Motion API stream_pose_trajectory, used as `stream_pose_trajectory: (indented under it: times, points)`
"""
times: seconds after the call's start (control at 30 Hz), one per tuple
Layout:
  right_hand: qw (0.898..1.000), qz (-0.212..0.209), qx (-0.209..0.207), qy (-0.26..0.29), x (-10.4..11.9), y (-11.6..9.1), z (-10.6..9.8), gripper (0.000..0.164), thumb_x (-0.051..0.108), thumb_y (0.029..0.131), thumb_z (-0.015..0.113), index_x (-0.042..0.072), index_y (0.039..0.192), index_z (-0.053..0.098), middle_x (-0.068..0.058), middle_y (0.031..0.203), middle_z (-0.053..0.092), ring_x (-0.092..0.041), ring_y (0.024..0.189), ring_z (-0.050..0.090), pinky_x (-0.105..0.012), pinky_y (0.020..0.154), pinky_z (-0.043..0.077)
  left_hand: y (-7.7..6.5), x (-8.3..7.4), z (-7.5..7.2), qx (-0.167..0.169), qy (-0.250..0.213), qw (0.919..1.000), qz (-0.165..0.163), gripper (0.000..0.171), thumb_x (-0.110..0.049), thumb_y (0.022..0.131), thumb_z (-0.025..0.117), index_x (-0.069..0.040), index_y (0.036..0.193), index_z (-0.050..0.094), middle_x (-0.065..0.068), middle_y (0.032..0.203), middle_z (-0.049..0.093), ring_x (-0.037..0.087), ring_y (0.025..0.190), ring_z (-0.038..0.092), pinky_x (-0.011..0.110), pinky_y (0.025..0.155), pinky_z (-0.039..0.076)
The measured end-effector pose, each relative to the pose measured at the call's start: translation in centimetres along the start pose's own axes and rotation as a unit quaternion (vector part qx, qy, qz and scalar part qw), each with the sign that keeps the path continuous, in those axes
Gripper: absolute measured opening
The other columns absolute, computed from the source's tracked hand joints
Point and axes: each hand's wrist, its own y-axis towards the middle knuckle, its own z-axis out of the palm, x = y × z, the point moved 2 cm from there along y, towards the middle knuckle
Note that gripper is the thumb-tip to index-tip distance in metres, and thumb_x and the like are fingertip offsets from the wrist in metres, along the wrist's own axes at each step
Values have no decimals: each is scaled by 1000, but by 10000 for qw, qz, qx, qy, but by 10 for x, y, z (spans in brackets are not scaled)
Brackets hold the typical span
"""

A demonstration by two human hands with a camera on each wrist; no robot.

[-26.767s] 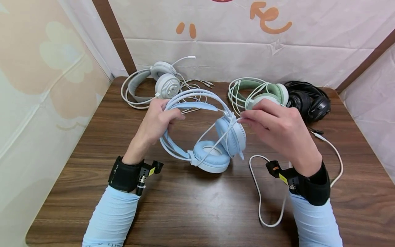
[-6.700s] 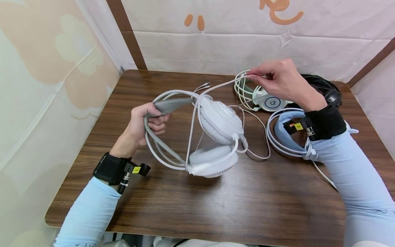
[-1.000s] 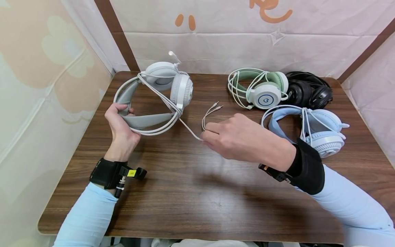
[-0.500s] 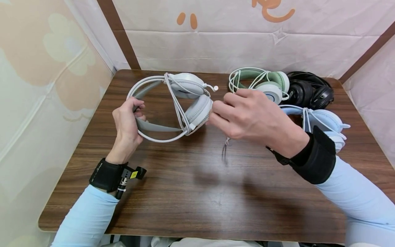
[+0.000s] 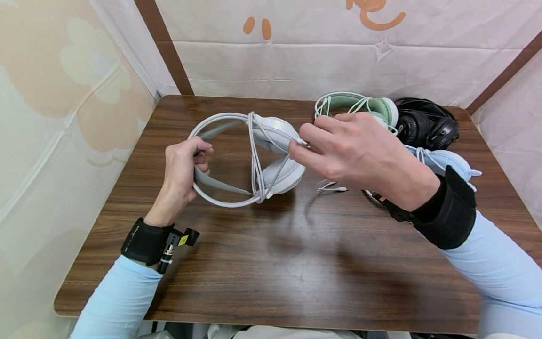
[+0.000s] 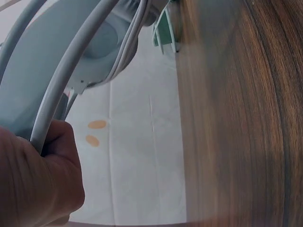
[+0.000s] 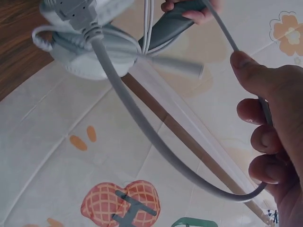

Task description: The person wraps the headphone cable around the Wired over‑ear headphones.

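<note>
A white headset [image 5: 275,134] with a grey inner band is held above the wooden table [image 5: 271,263], its cable wound in several loops across the band and ear cups [image 5: 255,165]. My left hand [image 5: 199,157] grips the headband at its left side; in the left wrist view the white headband [image 6: 71,75] runs through my left hand [image 6: 38,184]. My right hand [image 5: 298,141] pinches the white cable next to the upper ear cup. The cable's plug ends [image 5: 336,189] hang below that hand. In the right wrist view the cable [image 7: 142,127] loops from the ear cup [image 7: 90,56] to my curled fingers [image 7: 265,142].
A green headset [image 5: 360,103], a black headset [image 5: 427,125] and a light blue headset [image 5: 444,162], partly behind my right wrist, lie at the back right of the table. Fabric walls close the left, back and right sides.
The white headset has shifted right, toward the table's middle. My right hand has come up from the table to the ear cups with the cable, and the plug ends now hang under it.
</note>
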Motion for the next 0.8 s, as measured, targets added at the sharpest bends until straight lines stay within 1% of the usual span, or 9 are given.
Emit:
stream_pose_trajectory:
  times: [0.13,0.23,0.43,0.47,0.57,0.63,0.7,0.77,0.8]
  points:
    - [9999,115,32,49,-3,0,-2,21,-5,100,47,7,89,59,-5,77,51,-21,61,50,-33,50,47,-2,-2,1,247,414,9988,21,25,-6,90,54,-7,67,62,-8,53,32,10,45,29,24,44,28]
    - [9996,146,73,219,-5,0,-3,24,-8,98,45,8,87,59,-5,77,51,-21,61,49,-33,50,46,-4,-3,2,519,647,9966,3,25,-7,90,53,-8,67,59,-6,55,29,12,47,25,26,45,26]
    - [9978,280,-4,602,-10,1,-2,21,-7,97,48,9,87,58,-4,75,46,-18,59,45,-31,45,38,-6,-2,5,1075,660,9920,-31,18,-4,88,50,-4,72,59,-4,58,24,14,51,18,32,51,14]
    - [9972,303,-28,690,-11,1,-2,21,-7,96,49,10,87,58,-4,74,45,-18,58,45,-30,45,37,-6,-2,5,1150,637,9913,-27,18,-3,87,49,-3,73,60,-5,57,24,15,51,17,33,52,13]
    - [9938,340,-25,1061,-13,2,0,27,-13,85,48,11,89,59,-3,75,46,-16,60,46,-29,46,36,-8,-2,9,1370,658,9884,-38,18,-3,86,49,-3,74,62,-6,56,25,14,52,16,30,52,12]
    - [9909,364,-43,1293,-14,3,2,32,-14,82,46,11,92,62,-3,76,48,-16,61,47,-29,47,37,-9,-2,11,1496,726,9861,-48,18,-4,85,48,-2,75,63,-7,55,26,14,52,16,29,51,12]
    - [9888,374,-74,1446,-15,4,5,33,-15,83,47,12,95,65,-4,79,51,-15,62,49,-28,48,40,-10,-1,13,1620,809,9834,-59,19,-4,83,47,-1,76,64,-7,54,29,13,51,17,28,51,13]
    - [9855,428,-164,1631,-17,5,10,27,-11,90,55,12,96,68,-4,80,54,-14,63,52,-27,51,45,-11,-1,16,1765,862,9805,-38,19,-4,81,47,1,77,65,-7,54,33,12,51,18,27,51,14]
    - [9818,512,-233,1814,-18,5,14,23,-8,92,59,12,97,70,-5,81,56,-14,64,54,-27,53,48,-11,-1,17,1850,878,9788,-6,20,-3,81,46,1,77,65,-8,53,33,12,51,18,27,51,13]
